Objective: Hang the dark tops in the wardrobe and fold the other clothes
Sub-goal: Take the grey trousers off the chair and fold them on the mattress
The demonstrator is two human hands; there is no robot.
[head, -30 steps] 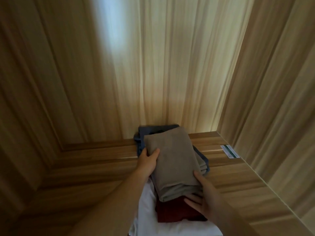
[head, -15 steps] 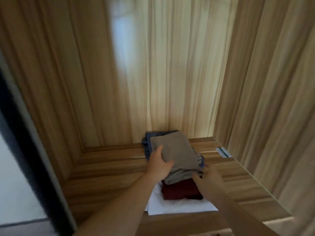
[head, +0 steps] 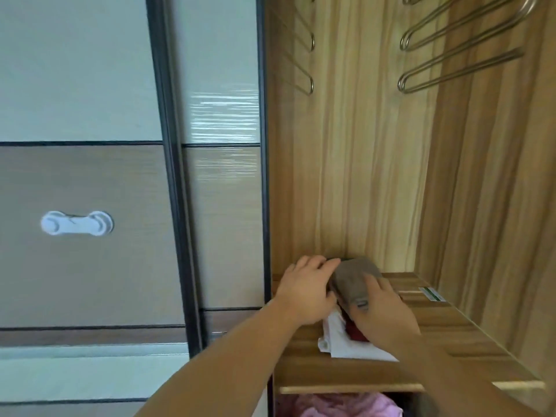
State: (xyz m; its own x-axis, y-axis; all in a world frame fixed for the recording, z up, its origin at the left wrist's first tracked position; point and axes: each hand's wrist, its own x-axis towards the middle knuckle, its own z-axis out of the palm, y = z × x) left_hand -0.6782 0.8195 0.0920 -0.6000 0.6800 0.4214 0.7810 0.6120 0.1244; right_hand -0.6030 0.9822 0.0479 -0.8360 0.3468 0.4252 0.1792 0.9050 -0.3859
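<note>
Left hand (head: 310, 288): lay palm down, fingers loosely spread, on the left side of the folded stack, fingertips over the far edge of the taupe garment (head: 352, 279).
Right hand (head: 383, 308): rested on the near right of the same garment, fingers fairly straight, pressing the top; thumb hidden.
Stack: taupe garment on top, a dark red garment (head: 353, 331) beneath, a white garment (head: 340, 341) at the bottom, jutting toward the near edge.
Wardrobe shelf (head: 451, 341): held the stack toward its far left, close to the back wall; a small label (head: 432, 294) lay at far right.
Compartment below: held pink fabric (head: 346, 406), only partly seen.
Hangers (head: 457, 67): metal, bare, up high at right.
Sliding door (head: 90, 176): stood left, a white latch (head: 76, 223) on it.
</note>
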